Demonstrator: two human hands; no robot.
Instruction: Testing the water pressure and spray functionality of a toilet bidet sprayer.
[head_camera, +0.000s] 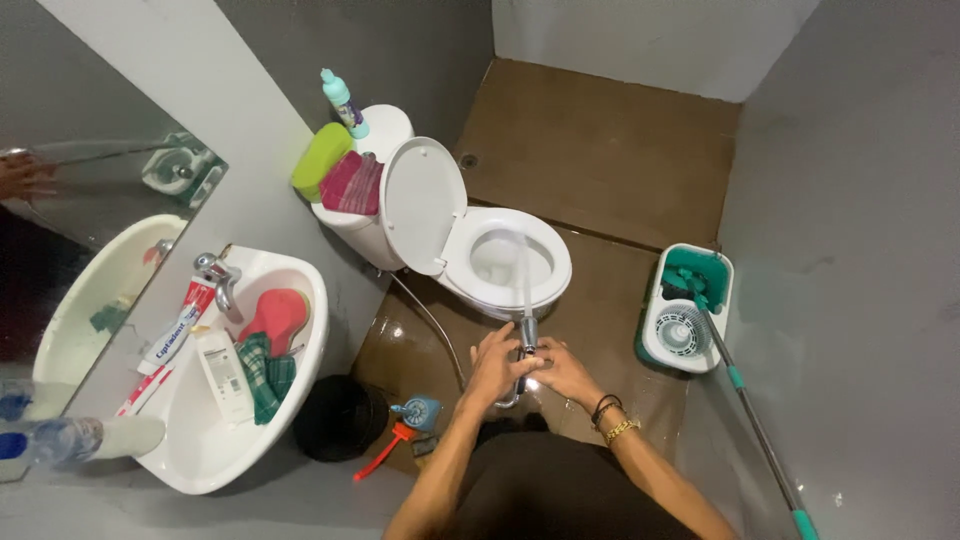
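Observation:
Both of my hands grip a metal spray nozzle (527, 335) on a hose (432, 322), my left hand (495, 362) on its left side and my right hand (566, 370) on its right. A thin jet of water runs from the nozzle into the bowl of the white toilet (545, 290), which stands just ahead of me with its lid (424, 203) raised. My right wrist wears dark and gold bracelets.
A white sink (300, 375) at left holds a red sponge, a checked cloth and tubes. The cistern carries a green sponge (320, 158), a pink cloth and a bottle. A mop bucket (688, 305) with its mop handle stands right. A black bin (337, 418) and a brush sit by my left arm.

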